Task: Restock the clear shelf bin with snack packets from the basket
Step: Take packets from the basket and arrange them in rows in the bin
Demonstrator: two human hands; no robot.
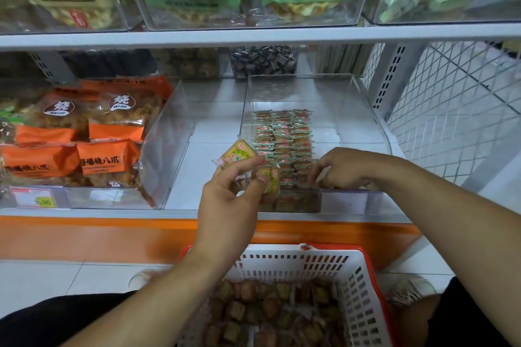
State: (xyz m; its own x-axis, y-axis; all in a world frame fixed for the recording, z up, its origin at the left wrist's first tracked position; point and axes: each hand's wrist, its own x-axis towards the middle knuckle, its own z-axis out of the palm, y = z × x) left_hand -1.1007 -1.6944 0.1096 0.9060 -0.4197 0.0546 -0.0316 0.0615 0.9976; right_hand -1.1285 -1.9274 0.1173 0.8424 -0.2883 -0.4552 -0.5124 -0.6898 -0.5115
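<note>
A clear shelf bin (pixel 352 110) stands on the lower shelf, with neat rows of small snack packets (pixel 283 138) along its left side. My left hand (pixel 228 200) is raised in front of the bin's left front corner and pinches two yellow snack packets (pixel 238 153). My right hand (pixel 342 167) reaches over the bin's front wall, its curled fingertips on the nearest packets in the rows; whether it pinches one is hidden. Below, a white basket with a red rim (pixel 363 284) holds several loose packets (pixel 270 315).
To the left stands another clear bin (pixel 166 144) filled with orange snack bags (pixel 110 155). The upper shelf (pixel 253 36) carries bins of green and beige bags. A white wire mesh panel (pixel 456 98) closes the right side. An orange base strip (pixel 112 236) runs under the shelf.
</note>
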